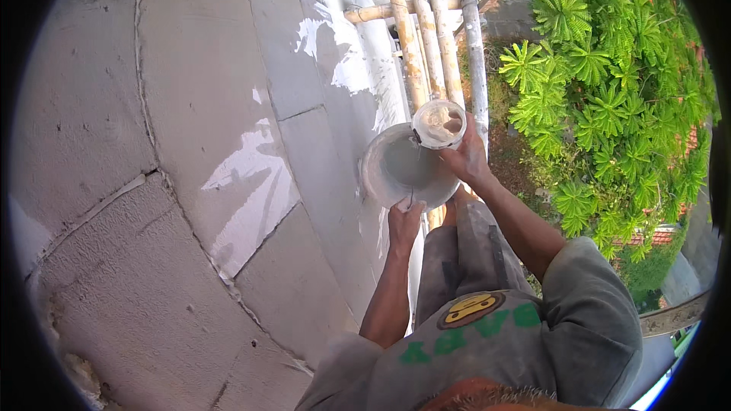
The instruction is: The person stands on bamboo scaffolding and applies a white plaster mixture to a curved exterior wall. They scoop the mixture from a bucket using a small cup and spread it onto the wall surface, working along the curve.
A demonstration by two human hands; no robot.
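Observation:
My right hand (466,156) grips a small round white tub (421,135) by its side. Pale, off-white matter coats the inside of the tub, which is held over the far right rim of a larger bucket (373,175). In that bucket lies smooth grey-green wet mix (407,164). At the bucket's near rim, my left hand (406,222) is closed round a thin tool (413,196) that points up over the bucket. The tool is seen almost edge-on, so its kind is unclear. What supports the bucket is hidden.
A grey block wall (205,53) with white smeared patches (251,190) rises along my left. Ahead stand several bamboo poles (430,38), tied to a crosspiece (373,12). Beyond them, to the right and far below, are leafy green trees (601,99).

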